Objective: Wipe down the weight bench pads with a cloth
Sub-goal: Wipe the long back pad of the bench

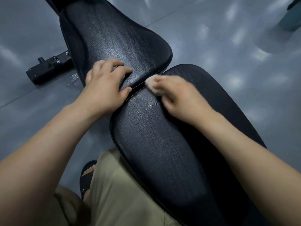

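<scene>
Black vinyl, cracked and shiny, filled the middle of the frame. The far pad ran to the upper left and the near pad to the lower right, the two nearly meeting at a narrow seam in the centre. And there was the action! The right hand had its fingers bunched round a small pale cloth, pinching it into a wad. The wad sat right at the seam, on the near pad's top edge. The hand was blurred, so my read was a scrub along that gap, where grime would collect.

The left hand lay just left of the seam on the far pad, fingers spread and loosely bent, gripping nothing, thumb at the pad's edge. I judged it was bracing the pad. A sheen on the far pad suggested damp.

Containers? One candidate only: a teal object at the upper right corner, cut off by the frame, its contents impossible to tell. A black frame foot lay on the grey floor at the left.
</scene>
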A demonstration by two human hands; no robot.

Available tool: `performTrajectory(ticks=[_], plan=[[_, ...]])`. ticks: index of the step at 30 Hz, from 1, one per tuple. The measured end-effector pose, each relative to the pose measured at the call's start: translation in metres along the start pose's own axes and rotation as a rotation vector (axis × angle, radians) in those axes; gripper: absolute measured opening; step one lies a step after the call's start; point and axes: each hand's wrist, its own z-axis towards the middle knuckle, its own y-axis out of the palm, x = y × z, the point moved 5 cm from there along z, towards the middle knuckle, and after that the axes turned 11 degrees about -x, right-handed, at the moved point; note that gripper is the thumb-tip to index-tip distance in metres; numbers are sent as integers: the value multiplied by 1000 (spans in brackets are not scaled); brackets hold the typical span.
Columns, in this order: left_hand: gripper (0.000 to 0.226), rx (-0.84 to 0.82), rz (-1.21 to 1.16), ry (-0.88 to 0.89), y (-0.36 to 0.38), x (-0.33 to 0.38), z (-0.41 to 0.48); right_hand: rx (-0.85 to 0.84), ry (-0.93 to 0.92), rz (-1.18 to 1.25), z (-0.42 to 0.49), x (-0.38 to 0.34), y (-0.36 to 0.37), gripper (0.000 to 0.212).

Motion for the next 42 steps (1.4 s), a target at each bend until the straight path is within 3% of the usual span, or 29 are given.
performTrajectory(ticks=[2, 4, 11, 14, 20, 25, 28, 34, 42], plan=[[53, 7, 11, -6, -2, -2, -3, 90, 201, -25, 6, 25, -13, 38], [51, 13, 19, -5, -5, -5, -6, 122, 288, -8, 10, 32, -17, 41], [49, 13, 23, -57, -16, -24, -13, -79, -212, 93, 4, -63, 25, 36], [52, 10, 7, -90, -19, -32, -16, -174, -328, 77, 5, -68, 29, 37], [53, 37, -52, -86, -12, -39, -20, -39, -73, 46, 29, -20, 7, 37], [58, 35, -52, -73, -9, -42, -21, -154, -314, 146, 20, -75, 27, 33], [47, 132, -91, -73, -10, -47, -21, -298, -413, 144, 20, -84, 31, 32], [38, 222, -83, -146, 0, -44, -17, -182, -231, 51, 50, -50, 14, 27], [36, 323, -55, -194, 17, -34, -18, -196, -224, 158, 53, -58, 22, 27]])
